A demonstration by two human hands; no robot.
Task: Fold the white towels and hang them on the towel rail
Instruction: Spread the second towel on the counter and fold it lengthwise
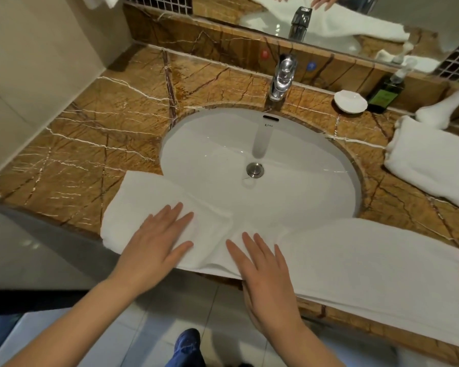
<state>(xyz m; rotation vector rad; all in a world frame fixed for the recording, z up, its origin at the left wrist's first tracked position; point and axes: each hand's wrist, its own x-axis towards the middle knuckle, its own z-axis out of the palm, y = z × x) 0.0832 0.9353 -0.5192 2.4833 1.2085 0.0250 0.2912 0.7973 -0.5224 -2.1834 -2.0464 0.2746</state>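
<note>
White towel (355,266), folded lengthwise, is pressed flat across sink (210,144) front by left hand (154,245) & right hand (265,276), fingers straight. Hanging not yet done; 2nd folded towel (432,165) waits at right.

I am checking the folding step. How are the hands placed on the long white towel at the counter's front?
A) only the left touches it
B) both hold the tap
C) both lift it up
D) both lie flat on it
D: the left hand and the right hand both rest flat, fingers straight, on the towel.
</note>
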